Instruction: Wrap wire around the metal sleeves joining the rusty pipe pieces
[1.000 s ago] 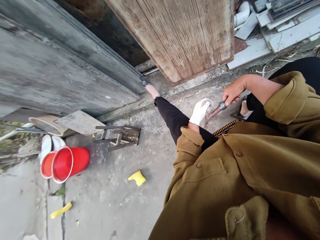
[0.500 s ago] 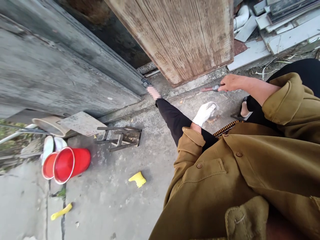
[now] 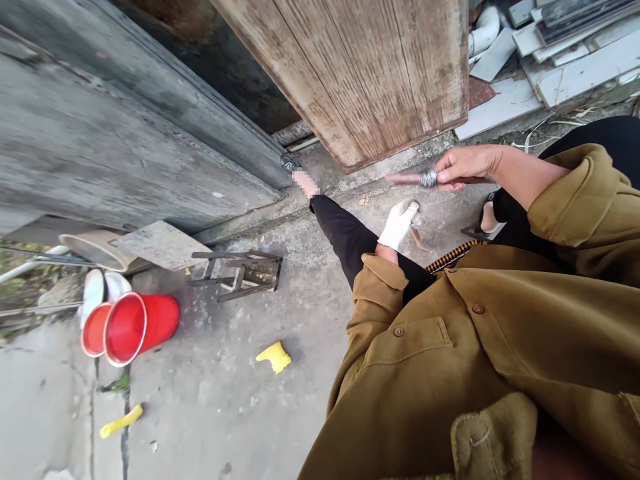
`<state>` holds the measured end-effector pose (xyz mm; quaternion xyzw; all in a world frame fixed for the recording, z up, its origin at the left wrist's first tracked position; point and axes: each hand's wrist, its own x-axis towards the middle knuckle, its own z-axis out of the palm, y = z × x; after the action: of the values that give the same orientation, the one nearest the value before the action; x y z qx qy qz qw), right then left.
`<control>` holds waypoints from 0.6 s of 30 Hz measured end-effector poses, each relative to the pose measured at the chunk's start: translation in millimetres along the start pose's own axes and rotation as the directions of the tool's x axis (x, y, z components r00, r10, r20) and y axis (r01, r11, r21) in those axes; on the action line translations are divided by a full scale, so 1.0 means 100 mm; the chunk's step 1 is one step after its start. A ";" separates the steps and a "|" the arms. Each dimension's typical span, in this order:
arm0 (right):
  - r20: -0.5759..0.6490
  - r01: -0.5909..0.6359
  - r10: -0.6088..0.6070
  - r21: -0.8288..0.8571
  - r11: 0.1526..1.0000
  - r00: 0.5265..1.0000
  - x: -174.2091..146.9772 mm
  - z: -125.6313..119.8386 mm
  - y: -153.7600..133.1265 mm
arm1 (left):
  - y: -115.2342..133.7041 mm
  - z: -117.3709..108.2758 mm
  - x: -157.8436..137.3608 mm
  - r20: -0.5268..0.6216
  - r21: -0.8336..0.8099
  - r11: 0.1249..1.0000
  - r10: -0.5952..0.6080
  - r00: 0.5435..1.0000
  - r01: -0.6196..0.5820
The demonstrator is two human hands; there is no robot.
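Swung away from the gloved left hand (image 3: 401,221) since a second ago, the wire-wound stick (image 3: 429,178) lies nearly level across the view, clenched in the right hand (image 3: 463,168), tip leftward; left fingers' grip, cannot tell.

- 12 o'clock from mid-view: door panel (image 3: 360,73), weathered wood, matt, its grain coarse and worn.
- 10 o'clock: grey panel (image 3: 100,140), wood-like, dull and scuffed.
- Between 1 and 2 o'clock: pipe (image 3: 485,32), smooth white plastic.
- 2 o'clock: tool (image 3: 406,179), its collar (image 3: 429,179) of silvery metal coil, faintly shining; shaft finish blurred from where I stand.
- 3 o'clock: glove (image 3: 397,225), white matt cloth.
- 4 o'clock: shirt (image 3: 500,353), soft matt brown cloth; buttons (image 3: 478,309) smooth.
- 7 o'clock: ground (image 3: 260,427), matt, gritty concrete.
- 8 o'clock: buckets (image 3: 165,319), smooth, glossy red plastic; nearer centre, stool (image 3: 237,280), rough wood.
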<state>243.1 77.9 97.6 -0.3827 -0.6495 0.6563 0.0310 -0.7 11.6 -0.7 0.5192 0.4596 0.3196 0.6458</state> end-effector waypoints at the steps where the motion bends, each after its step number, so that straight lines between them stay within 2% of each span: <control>1: -0.106 0.006 -0.006 0.001 1.000 0.994 0.00 0.02 -0.01 | 0.01 0.00 -0.01 0.027 -0.006 1.000 0.006 1.000 -0.005; 4: -0.323 -0.060 0.033 -0.073 0.996 0.946 0.08 0.06 -0.03 | 0.07 0.05 -0.04 0.076 0.043 0.999 -0.025 0.997 0.022; 6: -0.383 -0.181 0.102 -0.177 0.967 0.918 0.16 0.08 -0.03 | 0.11 0.09 -0.06 0.083 0.113 0.993 -0.047 0.995 0.038; 8: -0.403 -0.332 0.178 -0.355 0.874 0.898 0.23 0.09 -0.04 | 0.13 0.13 -0.07 0.074 0.178 0.984 -0.031 0.997 0.017; 11: -0.382 -0.432 0.226 -0.635 0.640 0.896 0.29 0.11 -0.04 | 0.15 0.15 -0.08 0.072 0.234 0.972 0.011 0.997 -0.028; 13: -0.280 -0.429 0.338 -0.721 0.544 0.898 0.28 0.13 -0.01 | 0.15 0.14 -0.08 0.077 0.248 0.968 0.017 0.997 -0.036; 14: -0.185 -0.411 0.422 -0.733 0.542 0.887 0.27 0.14 0.01 | 0.14 0.14 -0.07 0.075 0.247 0.969 0.013 0.997 -0.032; 16: 0.071 -0.350 0.553 -0.705 0.616 0.830 0.24 0.15 0.05 | 0.14 0.14 -0.06 0.061 0.226 0.974 -0.008 0.998 -0.006; 18: 0.308 -0.276 0.525 -0.586 0.762 0.794 0.18 0.12 0.05 | 0.13 0.13 -0.04 0.032 0.188 0.982 -0.037 0.999 0.030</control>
<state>225.9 76.7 82.6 -0.3459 -0.6876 0.5204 -0.3697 10.2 6.2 13.8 0.5755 0.4850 0.2547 0.6072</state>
